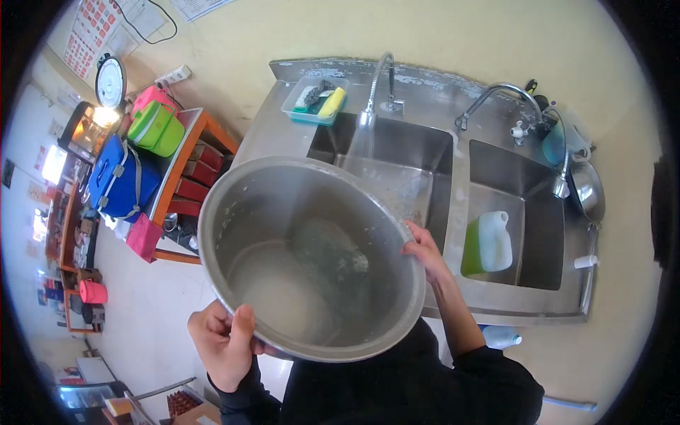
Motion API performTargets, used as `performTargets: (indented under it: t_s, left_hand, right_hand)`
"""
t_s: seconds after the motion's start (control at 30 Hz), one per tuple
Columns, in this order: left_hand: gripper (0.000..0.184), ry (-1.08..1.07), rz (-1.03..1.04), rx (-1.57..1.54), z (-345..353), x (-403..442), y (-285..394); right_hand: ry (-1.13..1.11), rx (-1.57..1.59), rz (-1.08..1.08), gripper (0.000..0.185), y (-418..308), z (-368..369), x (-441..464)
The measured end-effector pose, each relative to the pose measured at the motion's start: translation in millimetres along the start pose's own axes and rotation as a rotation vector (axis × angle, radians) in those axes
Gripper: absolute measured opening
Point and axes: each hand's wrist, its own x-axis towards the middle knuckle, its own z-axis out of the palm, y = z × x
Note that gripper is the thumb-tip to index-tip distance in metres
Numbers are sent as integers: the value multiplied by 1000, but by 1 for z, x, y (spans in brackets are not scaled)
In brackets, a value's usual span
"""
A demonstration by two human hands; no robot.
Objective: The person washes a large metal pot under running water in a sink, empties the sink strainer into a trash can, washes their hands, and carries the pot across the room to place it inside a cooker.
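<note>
A large metal pot is tilted toward me in front of the sink, and a little cloudy water seems to lie inside it. My left hand is closed on its lower left rim, thumb over the edge. On the right side, my right hand grips the rim, with its fingers partly hidden behind the wall. Behind the pot, water runs from a flexible faucet into the left sink basin.
A plastic tub with sponges and scrubbers stands on the counter's left. A jug of green liquid lies in the right basin. A metal bowl leans at the right edge. Coolers, one blue, fill an orange-framed table at left.
</note>
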Motion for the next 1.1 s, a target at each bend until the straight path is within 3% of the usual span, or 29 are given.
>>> performTargets:
  t_s: [0.13,0.23,0.33,0.37,0.47,0.5,0.57,0.67,0.73,0.77,0.93,1.03,1.1]
  left_hand:
    - [34,181,45,119,32,-20,-2]
    - [35,345,55,191,59,-32,3]
    - [33,257,219,582,58,-22,-2]
    - [37,378,286,734,72,-19,1]
    - [52,328,418,916,65,-6,-9]
    - [64,468,582,1127,61,1,-14]
    - [67,717,1031,981,80,38,-21]
    - [61,381,1267,960,85,56,-8]
    - [59,-173,1114,1010,70,47,2]
    - [54,-247,1118,986,70,54,7]
    - [46,-342,1178,966,75,99,15]
    - [46,-355,1205,891,80,121,8]
    - [47,-372,1200,842,82,130,7]
  right_hand:
    - [-83,-4,81,63,10,-17,19]
    - [-192,-54,1,60,24,-31,37]
    - [-264,23,144,58,9,-32,45]
    - [-293,-40,134,60,8,-35,52]
    - [-369,-146,115,62,8,-49,70]
    - [-399,-134,119,62,7,-51,74]
    - [-433,-112,130,60,5,-51,77]
    - [-437,-124,144,56,-1,-50,79]
    - [-443,-176,142,57,5,-52,85]
    - [-465,-227,139,55,3,-52,88]
    - [-558,-490,248,55,4,-72,125]
    - [-355,-489,317,61,-23,-87,159]
    - [-143,-458,16,64,-57,-78,186]
